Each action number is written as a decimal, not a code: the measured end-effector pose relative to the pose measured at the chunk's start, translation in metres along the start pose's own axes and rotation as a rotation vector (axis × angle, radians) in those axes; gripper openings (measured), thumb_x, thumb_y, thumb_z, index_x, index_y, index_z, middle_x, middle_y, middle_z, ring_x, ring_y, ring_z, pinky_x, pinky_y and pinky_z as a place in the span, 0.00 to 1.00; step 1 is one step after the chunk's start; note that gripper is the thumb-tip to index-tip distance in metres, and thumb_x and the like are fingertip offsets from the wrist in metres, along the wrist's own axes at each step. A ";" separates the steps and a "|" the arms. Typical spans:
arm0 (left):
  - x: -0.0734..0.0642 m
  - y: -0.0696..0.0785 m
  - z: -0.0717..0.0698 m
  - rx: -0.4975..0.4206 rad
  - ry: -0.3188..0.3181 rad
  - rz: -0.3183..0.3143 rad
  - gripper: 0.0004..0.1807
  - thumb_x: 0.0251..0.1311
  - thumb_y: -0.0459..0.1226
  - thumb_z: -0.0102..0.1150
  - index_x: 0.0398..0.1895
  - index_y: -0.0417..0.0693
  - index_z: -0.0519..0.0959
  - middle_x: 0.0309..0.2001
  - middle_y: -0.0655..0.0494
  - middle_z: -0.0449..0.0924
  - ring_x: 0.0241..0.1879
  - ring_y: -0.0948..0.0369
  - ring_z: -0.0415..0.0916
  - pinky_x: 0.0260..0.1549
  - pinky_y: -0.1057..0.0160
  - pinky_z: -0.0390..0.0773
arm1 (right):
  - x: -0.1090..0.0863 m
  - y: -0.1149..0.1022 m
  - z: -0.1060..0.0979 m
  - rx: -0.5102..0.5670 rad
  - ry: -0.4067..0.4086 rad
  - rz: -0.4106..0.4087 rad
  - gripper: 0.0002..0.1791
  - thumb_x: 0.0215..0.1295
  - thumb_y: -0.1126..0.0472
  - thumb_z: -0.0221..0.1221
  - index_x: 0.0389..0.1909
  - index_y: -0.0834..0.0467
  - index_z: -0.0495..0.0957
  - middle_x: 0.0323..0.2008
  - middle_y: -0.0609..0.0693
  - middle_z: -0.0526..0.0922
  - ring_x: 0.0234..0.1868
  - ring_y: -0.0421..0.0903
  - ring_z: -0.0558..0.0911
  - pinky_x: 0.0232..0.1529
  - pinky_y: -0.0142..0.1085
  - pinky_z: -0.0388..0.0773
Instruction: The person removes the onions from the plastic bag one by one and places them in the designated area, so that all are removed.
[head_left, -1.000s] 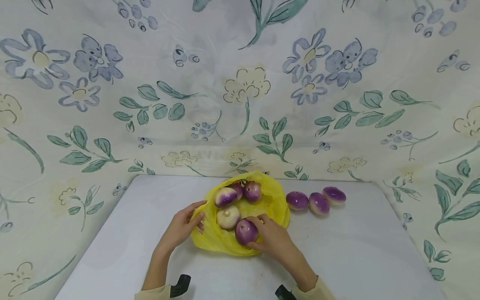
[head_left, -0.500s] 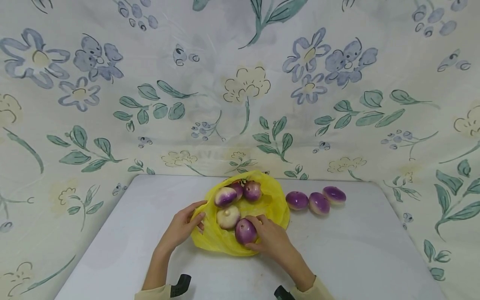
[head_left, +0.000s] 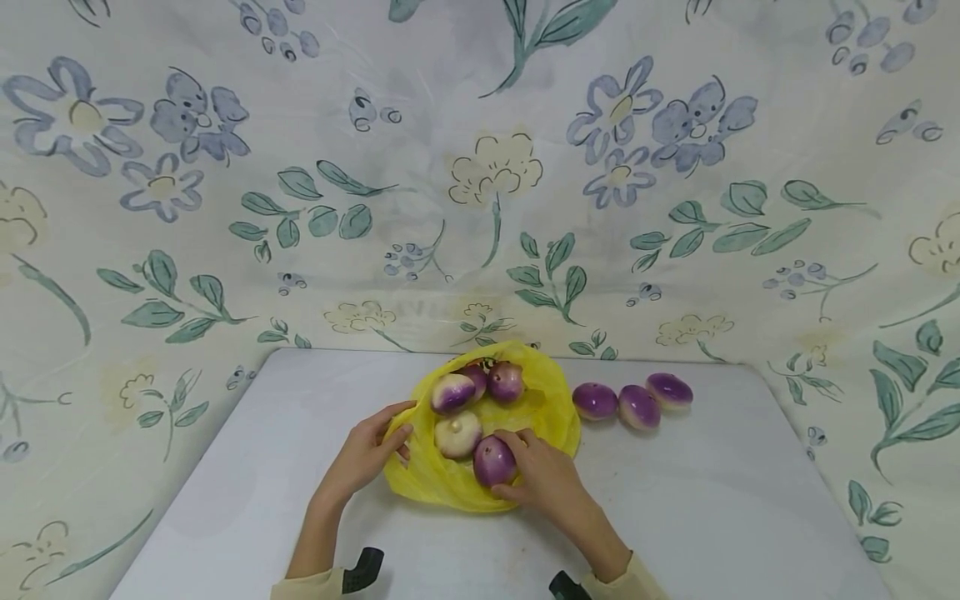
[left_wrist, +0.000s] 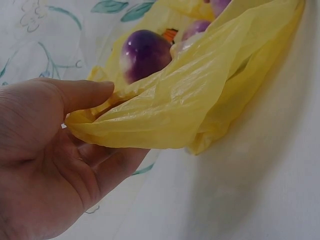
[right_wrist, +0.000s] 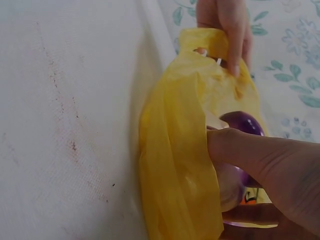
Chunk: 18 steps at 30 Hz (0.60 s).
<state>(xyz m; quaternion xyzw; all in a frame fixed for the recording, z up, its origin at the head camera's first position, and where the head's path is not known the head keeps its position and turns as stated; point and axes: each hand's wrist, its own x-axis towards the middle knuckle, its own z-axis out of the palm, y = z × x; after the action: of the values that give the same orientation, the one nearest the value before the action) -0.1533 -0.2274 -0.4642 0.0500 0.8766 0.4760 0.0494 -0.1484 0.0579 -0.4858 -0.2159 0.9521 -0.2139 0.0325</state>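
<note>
A yellow plastic bag point(head_left: 547, 408) lies with its mouth spread on the white table. My left hand point(head_left: 367, 450) holds the bag's left edge, thumb over the film and fingers beneath it in the left wrist view. My right hand point(head_left: 543, 471) reaches in at the near right side and grips a glossy purple onion point(head_left: 493, 462) between thumb and fingers. Beside it sits an onion with its cream side up point(head_left: 457, 435). Farther back in the bag are a purple-and-white onion point(head_left: 451, 393), another onion point(head_left: 506, 382) and a partly hidden one point(head_left: 476, 379).
Three purple onions stand in a row right of the bag: a near-left one point(head_left: 595, 402), a middle one point(head_left: 639, 407) and a far-right one point(head_left: 669, 391). The white table point(head_left: 712, 500) ends at a flowered cloth point(head_left: 420, 217) behind and at the sides.
Over the last second my right thumb has shifted slightly at the near side of the gripped onion. The left hand keeps its hold on the bag edge.
</note>
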 end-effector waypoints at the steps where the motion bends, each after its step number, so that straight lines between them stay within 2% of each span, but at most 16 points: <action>1: 0.000 0.000 0.000 0.000 -0.001 0.000 0.23 0.71 0.41 0.54 0.68 0.49 0.70 0.27 0.51 0.81 0.26 0.60 0.79 0.35 0.66 0.79 | 0.000 0.000 0.000 -0.001 0.000 0.001 0.41 0.52 0.41 0.71 0.66 0.46 0.69 0.53 0.53 0.78 0.46 0.48 0.81 0.46 0.46 0.82; 18: 0.001 -0.002 -0.003 0.008 0.005 0.010 0.24 0.71 0.41 0.54 0.68 0.48 0.69 0.27 0.51 0.81 0.27 0.59 0.79 0.35 0.66 0.78 | 0.000 0.000 -0.005 -0.013 0.008 0.006 0.41 0.51 0.40 0.71 0.65 0.46 0.69 0.53 0.54 0.79 0.46 0.50 0.82 0.47 0.48 0.82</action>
<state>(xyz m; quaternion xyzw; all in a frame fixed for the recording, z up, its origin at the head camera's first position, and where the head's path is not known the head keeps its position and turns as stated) -0.1547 -0.2312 -0.4643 0.0537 0.8783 0.4730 0.0447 -0.1493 0.0602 -0.4815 -0.2125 0.9542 -0.2086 0.0277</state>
